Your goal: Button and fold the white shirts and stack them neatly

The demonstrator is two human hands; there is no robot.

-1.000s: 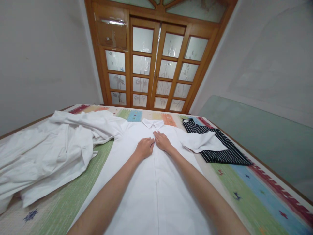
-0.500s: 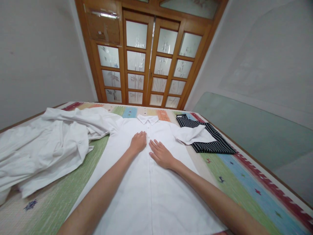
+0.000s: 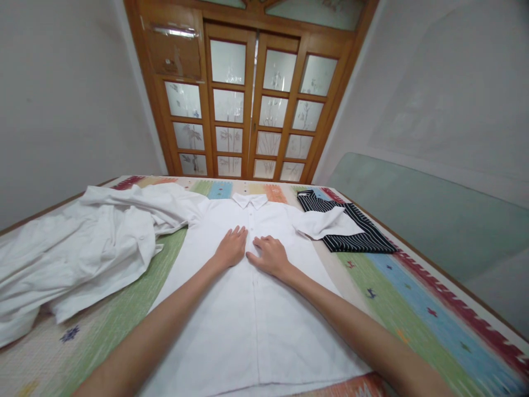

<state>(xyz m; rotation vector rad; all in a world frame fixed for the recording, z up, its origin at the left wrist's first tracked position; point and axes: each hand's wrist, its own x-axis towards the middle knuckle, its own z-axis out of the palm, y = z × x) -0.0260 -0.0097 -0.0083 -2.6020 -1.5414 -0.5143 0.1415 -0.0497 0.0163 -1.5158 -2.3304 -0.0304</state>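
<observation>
A white short-sleeved button-up shirt lies spread out front side up, its collar at the far end and its button placket running down the middle. Flat on the chest, just left of the placket, rests my left hand, open with its fingers stretched toward the collar. My right hand touches the cloth at the placket on the other side. Its fingers bend slightly, with the thumb apart from them. The shirt's right-hand sleeve overlaps a folded black-and-white striped garment.
A crumpled white garment covers the left side, against the shirt's other sleeve. Beneath everything is a colourful striped cloth. Beyond stand wooden doors with glass panes; a pale green panel runs along the right wall.
My left hand has slid slightly toward me, its fingers straighter. The right hand's fingers have bent more at the placket. The view has shifted a little, showing the shirt's near hem.
</observation>
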